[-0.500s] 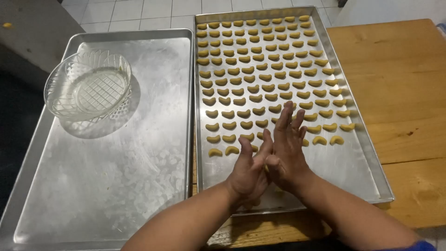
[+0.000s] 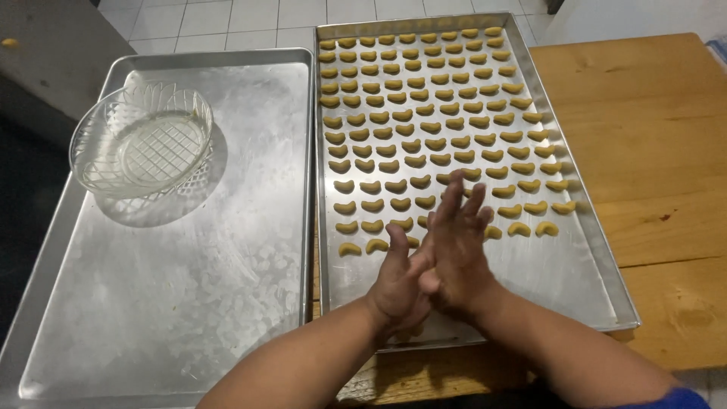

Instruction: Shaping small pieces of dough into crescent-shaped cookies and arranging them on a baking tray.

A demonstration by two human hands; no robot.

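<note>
Over the near end of the right-hand baking tray, head view only: left hand and right hand pressed palm to palm, right slightly ahead. Fingers straight and loosely spread, right ones motion-blurred. Anything between the palms is hidden, can't tell. Reads as rolling a bit of dough between the palms. Crescent dough pieces fill that tray in rows from its far end down to just ahead of the fingertips; the near strip is bare metal. Second tray sits left of it, touching, with a clear glass bowl at its far-left corner. Wooden table to the right. A next piece would call for a spot in the short last row, clear of its neighbours.
</note>
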